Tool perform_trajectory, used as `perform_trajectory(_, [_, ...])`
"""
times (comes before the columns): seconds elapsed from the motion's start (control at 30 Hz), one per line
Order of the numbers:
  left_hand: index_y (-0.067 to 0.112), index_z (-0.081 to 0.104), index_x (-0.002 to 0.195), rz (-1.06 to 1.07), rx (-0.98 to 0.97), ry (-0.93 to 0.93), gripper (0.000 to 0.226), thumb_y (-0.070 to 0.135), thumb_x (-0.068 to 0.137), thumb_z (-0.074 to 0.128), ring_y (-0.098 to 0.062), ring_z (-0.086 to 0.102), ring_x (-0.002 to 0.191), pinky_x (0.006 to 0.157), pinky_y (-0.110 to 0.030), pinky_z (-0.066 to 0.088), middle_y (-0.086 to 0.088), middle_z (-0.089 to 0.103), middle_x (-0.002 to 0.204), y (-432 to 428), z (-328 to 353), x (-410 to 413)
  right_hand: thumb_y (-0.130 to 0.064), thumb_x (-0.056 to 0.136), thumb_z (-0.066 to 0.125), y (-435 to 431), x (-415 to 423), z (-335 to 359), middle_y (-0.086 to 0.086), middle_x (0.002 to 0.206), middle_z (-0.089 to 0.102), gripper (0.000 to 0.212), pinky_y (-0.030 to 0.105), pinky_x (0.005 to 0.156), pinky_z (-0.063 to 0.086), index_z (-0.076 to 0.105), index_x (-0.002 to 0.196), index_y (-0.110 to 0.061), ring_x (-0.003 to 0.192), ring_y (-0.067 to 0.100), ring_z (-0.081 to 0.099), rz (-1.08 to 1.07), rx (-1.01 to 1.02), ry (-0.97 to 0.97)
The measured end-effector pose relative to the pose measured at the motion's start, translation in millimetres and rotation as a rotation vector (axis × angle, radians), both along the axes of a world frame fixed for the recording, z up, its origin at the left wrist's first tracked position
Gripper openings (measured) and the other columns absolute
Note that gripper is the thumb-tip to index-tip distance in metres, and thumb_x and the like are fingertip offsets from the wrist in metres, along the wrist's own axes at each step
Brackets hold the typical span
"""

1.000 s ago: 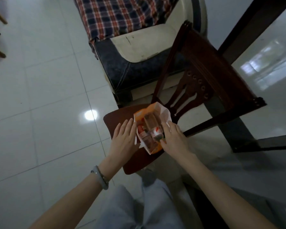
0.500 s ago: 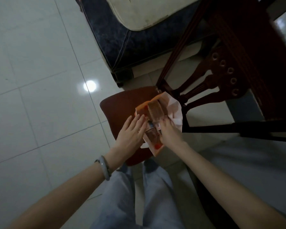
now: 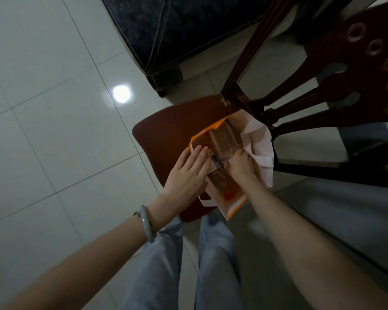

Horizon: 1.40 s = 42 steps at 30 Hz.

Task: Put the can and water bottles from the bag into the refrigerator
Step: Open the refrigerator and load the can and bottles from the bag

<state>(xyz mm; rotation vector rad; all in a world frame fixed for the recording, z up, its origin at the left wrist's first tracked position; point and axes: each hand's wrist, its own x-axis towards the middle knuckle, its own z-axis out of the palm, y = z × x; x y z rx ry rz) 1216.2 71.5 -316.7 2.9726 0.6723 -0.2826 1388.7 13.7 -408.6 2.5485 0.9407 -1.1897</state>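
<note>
An orange and white bag [image 3: 234,203] lies open on the dark wooden chair seat [image 3: 166,130]. Inside it I see clear water bottles with a brownish tint, one [image 3: 225,136] toward the far end and one [image 3: 220,183] nearer me. I cannot make out a can. My left hand [image 3: 187,173] lies flat against the bag's left rim, its fingertips touching a bottle's label. My right hand [image 3: 242,163] reaches into the opening with its fingers curled over the same bottle. The refrigerator is out of view.
The chair's carved backrest [image 3: 349,81] rises at the right. A dark upholstered seat base [image 3: 177,30] stands behind the chair on the pale tiled floor [image 3: 54,142]. My legs in light jeans [image 3: 215,265] are right against the chair's front edge.
The view has tilted down and closer to the chair. Both hands have closed in from the bag's sides onto the bottle in its opening.
</note>
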Motion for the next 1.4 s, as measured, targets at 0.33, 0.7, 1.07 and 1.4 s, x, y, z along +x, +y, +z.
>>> perform_trajectory(0.33, [0.003,0.052,0.127,-0.025,-0.023,-0.008,0.075,0.046,0.07,0.076,-0.033,0.043,0.13,0.109,-0.049,0.029,-0.018,0.051,0.136,-2.5,-2.4,0.2,-0.034,0.077,0.072,1.0,3.9,5.5,0.02,0.129,0.05,0.074,0.039,0.092,0.045,0.035,0.13,0.002,0.116,0.034,0.051,-0.006,0.069,-0.012])
perform_trajectory(0.7, [0.004,0.045,0.134,0.008,-0.031,-0.016,0.081,0.047,0.073,0.073,-0.031,0.041,0.132,0.111,-0.046,0.023,-0.017,0.047,0.14,9.0,40.3,13.8,-0.035,0.076,0.072,-5.0,6.2,129.5,0.012,0.147,0.027,0.087,0.041,0.094,0.044,0.022,0.14,-0.003,0.126,0.031,0.04,0.257,0.159,0.01])
perform_trajectory(1.07, [0.013,0.041,0.134,-0.036,-0.154,-0.336,0.085,0.037,0.063,0.083,-0.028,0.046,0.125,0.11,-0.04,0.021,-0.011,0.055,0.132,0.0,98.2,24.2,-0.05,0.068,0.072,-16.1,1.0,261.3,0.004,0.128,0.042,0.073,0.032,0.088,0.042,0.041,0.125,-0.016,0.119,0.019,0.037,0.383,0.366,0.073])
perform_trajectory(1.4, [0.012,0.043,0.131,0.36,-0.218,-0.174,0.081,0.034,0.064,0.083,-0.035,0.049,0.118,0.1,-0.052,0.036,-0.015,0.054,0.128,18.9,94.4,-12.2,-0.039,0.078,0.068,-8.8,19.8,256.1,0.007,0.136,0.042,0.068,0.036,0.094,0.039,0.041,0.134,-0.012,0.126,0.023,0.038,0.39,0.501,-0.015])
